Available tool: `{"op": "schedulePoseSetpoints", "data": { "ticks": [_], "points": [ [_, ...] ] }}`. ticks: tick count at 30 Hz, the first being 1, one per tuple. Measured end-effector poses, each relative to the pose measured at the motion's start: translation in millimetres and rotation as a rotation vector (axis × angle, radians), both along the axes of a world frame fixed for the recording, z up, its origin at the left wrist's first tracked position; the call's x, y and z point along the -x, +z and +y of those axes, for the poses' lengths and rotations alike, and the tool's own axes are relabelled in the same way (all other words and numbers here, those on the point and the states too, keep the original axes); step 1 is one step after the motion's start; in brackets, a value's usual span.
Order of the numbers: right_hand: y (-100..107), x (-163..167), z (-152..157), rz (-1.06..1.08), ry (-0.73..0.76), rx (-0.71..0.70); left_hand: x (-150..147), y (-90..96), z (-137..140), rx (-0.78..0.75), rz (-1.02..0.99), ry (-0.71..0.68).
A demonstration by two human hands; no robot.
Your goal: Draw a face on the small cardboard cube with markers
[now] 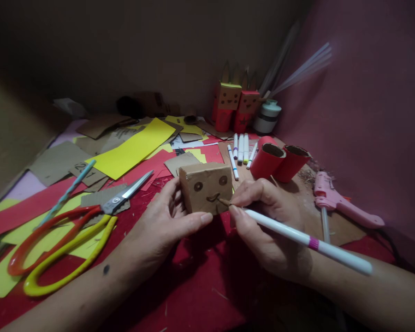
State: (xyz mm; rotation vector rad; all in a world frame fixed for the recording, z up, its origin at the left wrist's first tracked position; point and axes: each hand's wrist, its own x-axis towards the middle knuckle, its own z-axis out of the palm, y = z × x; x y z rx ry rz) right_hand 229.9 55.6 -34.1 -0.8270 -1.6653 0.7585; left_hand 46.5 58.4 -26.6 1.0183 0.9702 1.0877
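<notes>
A small brown cardboard box [207, 184] faces me, with two drawn round eyes and a curved mouth on its front. My left hand [174, 210] grips it at the left side, thumb along the lower edge. In my right hand [266, 226] is a white marker [283, 228] with a purple band, pinched between thumb and fingers. Its brown tip meets the box front beside the mouth. Left of my left hand lie scissors [103, 207] with red and yellow handles, blades apart.
Yellow paper [138, 147] and cardboard scraps [60, 161] cover the left. Several markers [241, 147], red tubes [268, 161] and a pink glue gun [339, 205] lie right. Red figures with box heads [228, 99] stand behind, beside a jar [268, 117]. A purple wall [376, 115] bounds the right.
</notes>
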Motion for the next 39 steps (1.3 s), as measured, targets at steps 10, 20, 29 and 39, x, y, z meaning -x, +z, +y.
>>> {"op": "schedulePoseSetpoints", "data": {
  "ticks": [10, 20, 29, 39],
  "points": [
    [2.6, 3.9, 3.4, -0.034, -0.054, -0.027, 2.7, -3.2, 0.0, 0.001, -0.013, -0.013],
    [-1.9, 3.0, 2.1, -0.057, -0.023, -0.051, 3.2, -4.0, 1.1, -0.024, -0.014, -0.05],
    [-5.2, 2.7, 2.9, -0.066, -0.016, -0.077, 3.0, -4.4, 0.8, -0.01, -0.015, -0.041],
    [-2.9, 3.6, 2.0, -0.04, 0.023, -0.029, 3.4, -6.5, 2.2, -0.021, -0.025, -0.048]
  ]
}}
